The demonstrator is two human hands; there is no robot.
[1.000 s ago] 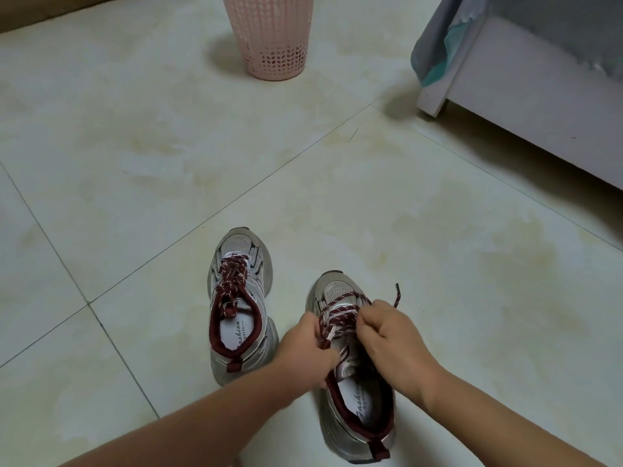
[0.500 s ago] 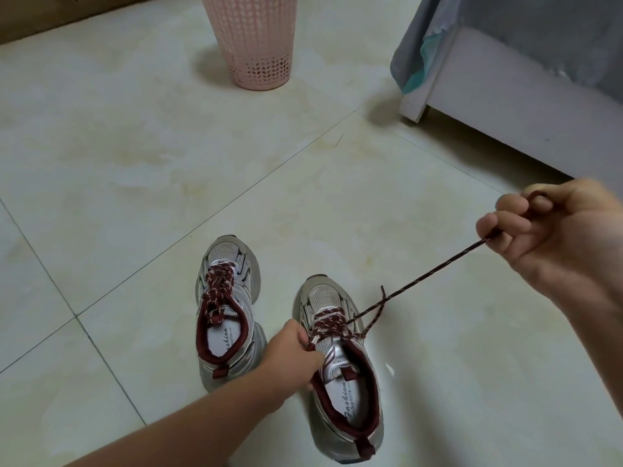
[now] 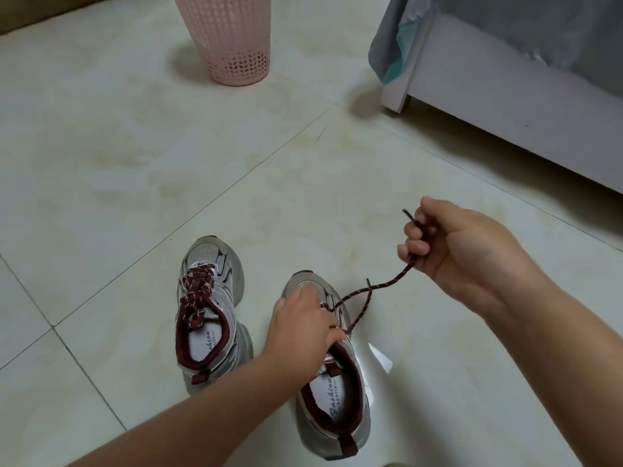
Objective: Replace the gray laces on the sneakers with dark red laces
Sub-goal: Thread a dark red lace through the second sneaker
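Two grey sneakers stand side by side on the tiled floor. The left sneaker [image 3: 209, 311] is laced with a dark red lace. On the right sneaker [image 3: 332, 382], my left hand [image 3: 303, 326] covers the lacing area and pinches the lace at the eyelets. A dark red lace [image 3: 374, 289] runs slack from there up to my right hand [image 3: 462, 251], which grips its free end in curled fingers above the floor. The lace tip sticks out above that fist. No grey lace is in view.
A pink perforated plastic basket [image 3: 232, 42] stands at the back. A white bed frame [image 3: 519, 106] with grey bedding hanging over its corner fills the upper right. Pale floor tiles [image 3: 135, 146] surround the sneakers.
My right hand first pulled the lace out far to the right until it was taut, then came back toward the shoe, so the lace now hangs slack. My left hand stays on the right sneaker.
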